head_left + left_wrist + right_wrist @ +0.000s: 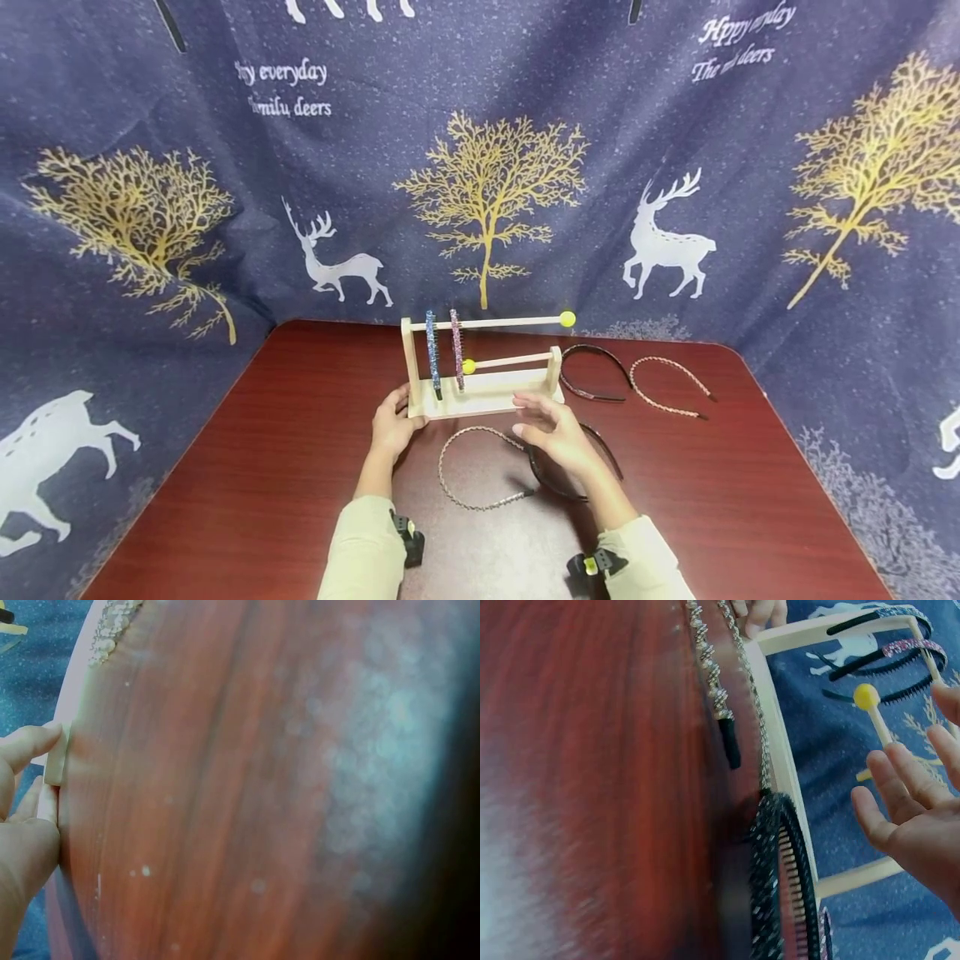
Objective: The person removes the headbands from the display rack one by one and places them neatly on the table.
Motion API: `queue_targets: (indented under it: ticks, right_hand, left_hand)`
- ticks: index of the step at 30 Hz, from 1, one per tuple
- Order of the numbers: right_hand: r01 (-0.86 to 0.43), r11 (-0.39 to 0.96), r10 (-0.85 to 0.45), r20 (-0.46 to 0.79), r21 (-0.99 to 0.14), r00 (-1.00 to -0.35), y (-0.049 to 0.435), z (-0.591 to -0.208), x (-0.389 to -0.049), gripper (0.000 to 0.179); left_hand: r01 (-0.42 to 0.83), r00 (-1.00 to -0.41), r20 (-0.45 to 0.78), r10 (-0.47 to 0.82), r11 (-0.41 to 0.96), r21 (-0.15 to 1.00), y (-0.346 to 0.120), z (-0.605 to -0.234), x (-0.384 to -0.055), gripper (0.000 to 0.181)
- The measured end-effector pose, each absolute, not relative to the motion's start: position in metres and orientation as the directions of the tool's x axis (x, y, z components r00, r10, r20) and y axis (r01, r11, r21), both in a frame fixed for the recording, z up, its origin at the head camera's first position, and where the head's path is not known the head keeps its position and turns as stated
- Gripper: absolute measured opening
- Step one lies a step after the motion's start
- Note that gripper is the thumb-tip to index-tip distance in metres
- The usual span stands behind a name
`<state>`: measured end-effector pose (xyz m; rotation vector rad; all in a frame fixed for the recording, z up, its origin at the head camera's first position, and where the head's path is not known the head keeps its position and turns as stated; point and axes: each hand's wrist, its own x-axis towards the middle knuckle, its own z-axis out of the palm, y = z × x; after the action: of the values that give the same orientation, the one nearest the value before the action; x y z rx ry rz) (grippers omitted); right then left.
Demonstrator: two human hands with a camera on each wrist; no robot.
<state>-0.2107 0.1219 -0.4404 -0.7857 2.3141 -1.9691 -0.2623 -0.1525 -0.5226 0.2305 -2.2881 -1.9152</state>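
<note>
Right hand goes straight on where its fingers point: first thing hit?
Probably the wooden rack, just ahead of the right hand; depth is unclear, so base or lower rod could come first.

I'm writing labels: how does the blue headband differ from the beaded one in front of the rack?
The blue headband hangs on the rack; the beaded headband lies on the table. The blue headband has a glittery blue surface; the beaded headband looks pale and metallic. Both show a black tip.

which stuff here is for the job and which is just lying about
Likely for the job:
- wooden stand, held by left hand
- blue headband, pink headband, hung on it
- loose headbands

Just around:
- printed backdrop
- wrist cameras
</note>
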Motion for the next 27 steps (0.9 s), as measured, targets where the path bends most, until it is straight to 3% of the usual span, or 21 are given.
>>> queue_targets:
  ticks: [8, 27]
  right_hand:
    - [-0.356, -0.063, -0.384, 0.351, -0.933, -0.854, 0.107, -0.429, -0.224, 0.046]
    - [-0.279, -0.128, -0.412, 0.307, -0.952, -0.858, 0.069, -0.434, -0.261, 0.052]
  left_hand:
    - [-0.018, -0.978, 0.023, -0.21, 0.191, 0.981, -0.152, -0.523, -0.265, 0.069]
    - [-0.026, -0.978, 0.012, -0.21, 0.175, 0.984, -0.153, -0.525, -0.263, 0.07]
